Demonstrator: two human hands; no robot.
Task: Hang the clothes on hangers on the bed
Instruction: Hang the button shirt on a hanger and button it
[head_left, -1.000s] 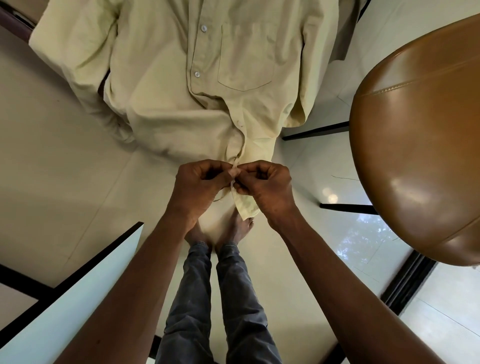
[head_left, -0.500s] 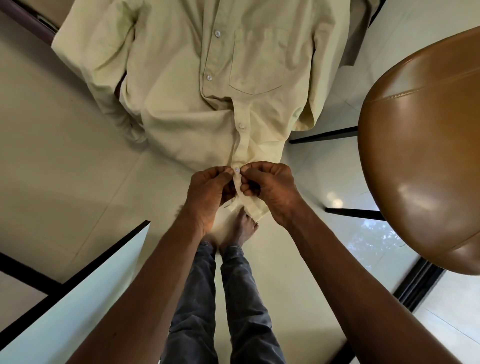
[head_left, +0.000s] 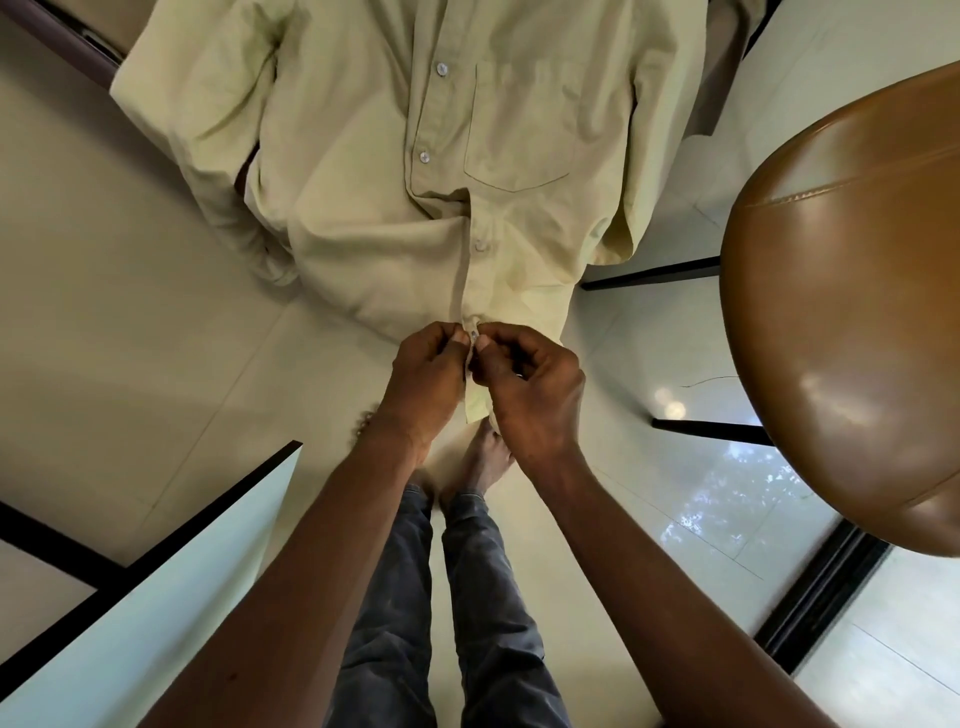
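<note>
shirt (head_left: 363, 182): pale yellow, hangs front-on before the person, hem above the floor (head_left: 130, 338) | left grip (head_left: 423, 379): pinched on the lower placket | right grip (head_left: 535, 389): pinched on the same placket, beside a button (head_left: 474, 336) | brown leather seat (head_left: 841, 312): right

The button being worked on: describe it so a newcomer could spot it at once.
Start at the pale yellow shirt hanging top centre and follow its button strip downward. The button sits lowest, where the left hand and right hand meet; the three above are untouched.
</note>
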